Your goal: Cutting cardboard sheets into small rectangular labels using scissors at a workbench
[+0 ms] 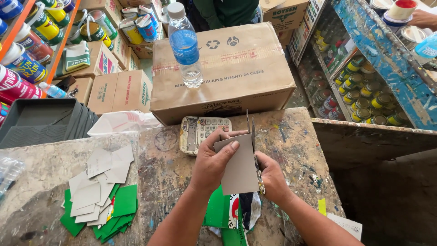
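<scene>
My left hand [212, 158] pinches the top of a grey cardboard sheet [240, 168], held upright over the worktop. In my right hand [272, 178] is a pair of scissors [253, 136], blades pointing up along the sheet's right edge. Under my hands lies a green, white and black printed carton piece [230, 214]. A pile of cut grey and green card pieces [101, 193] sits on the worktop to the left.
A dirty calculator [202, 130] lies beyond my hands on the paint-stained worktop [173, 182]. A big cardboard box [227, 68] carries a water bottle [185, 45]. Paint cans fill shelves left and right [364, 100]. Another person's hand [423, 19] is at top right.
</scene>
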